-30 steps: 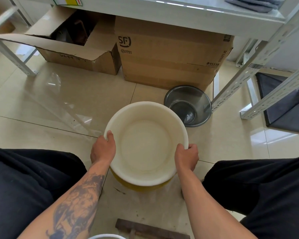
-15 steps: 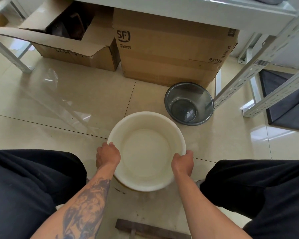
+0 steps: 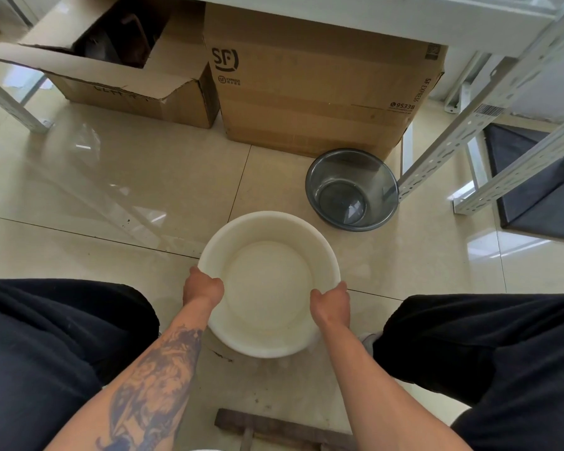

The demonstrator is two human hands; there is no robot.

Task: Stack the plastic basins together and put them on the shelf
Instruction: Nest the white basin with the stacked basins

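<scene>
A round white plastic basin (image 3: 267, 252) is held low over the tiled floor between my knees. My left hand (image 3: 202, 288) grips its left rim and my right hand (image 3: 331, 304) grips its right rim. Whatever lies under the basin is hidden from above. A smaller translucent grey basin (image 3: 352, 190) stands on the floor to the upper right, apart from the white one. The white shelf (image 3: 339, 24) runs across the top of the view above the boxes.
Two cardboard boxes sit under the shelf: an open one (image 3: 118, 79) at left, a closed SF one (image 3: 316, 89) at centre. White slotted shelf posts (image 3: 469, 125) slant down at right. A dark wooden piece (image 3: 284, 431) lies on the floor near me.
The white basin has gone down with both hands still on its rim. The yellow basin seen beneath it a second ago is now hidden.
</scene>
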